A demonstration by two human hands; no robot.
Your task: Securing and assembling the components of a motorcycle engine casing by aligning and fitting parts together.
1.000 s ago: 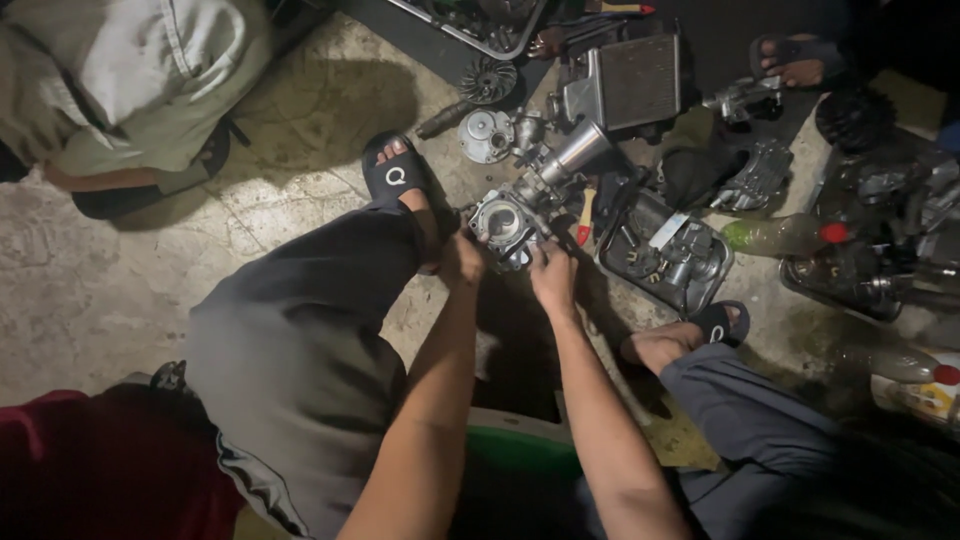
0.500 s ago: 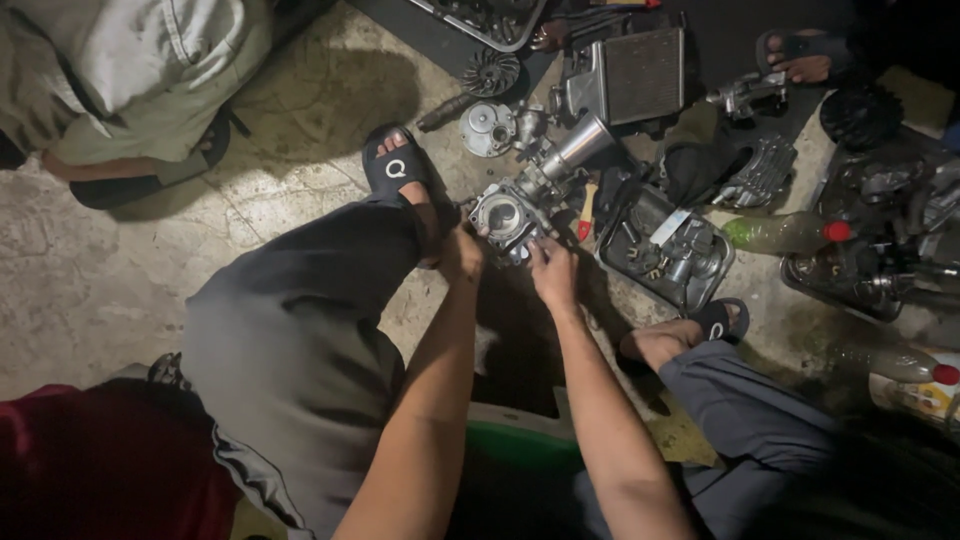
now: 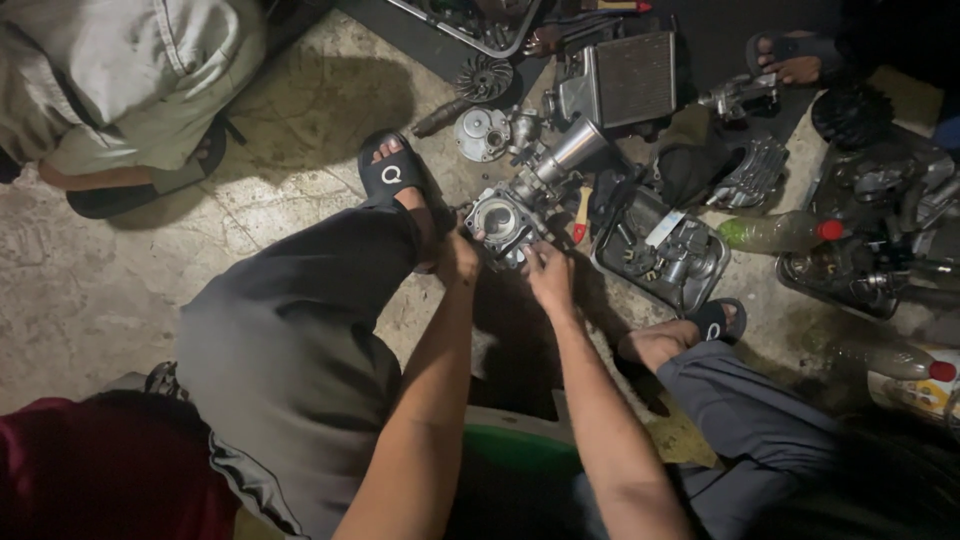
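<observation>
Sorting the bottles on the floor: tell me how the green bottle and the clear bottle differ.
The green bottle lies beside the parts tray, fully in view; the clear bottle lies nearer the frame's right edge, in dimmer light. The green bottle looks tinted green, the clear bottle colourless. Both lie on their sides with red caps pointing right.

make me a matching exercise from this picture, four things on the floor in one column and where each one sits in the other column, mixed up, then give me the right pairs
Things
1. round-bored metal engine part
2. clear plastic bottle with a red cap
3. finned radiator block
4. grey metal tray of small parts

Places
A. top middle of the floor, above the hands
B. between the left hand and right hand
C. lying on its side, right of the tray
D. right of the right hand, above the sandalled foot

Pairs: 1-B, 2-C, 3-A, 4-D
</observation>
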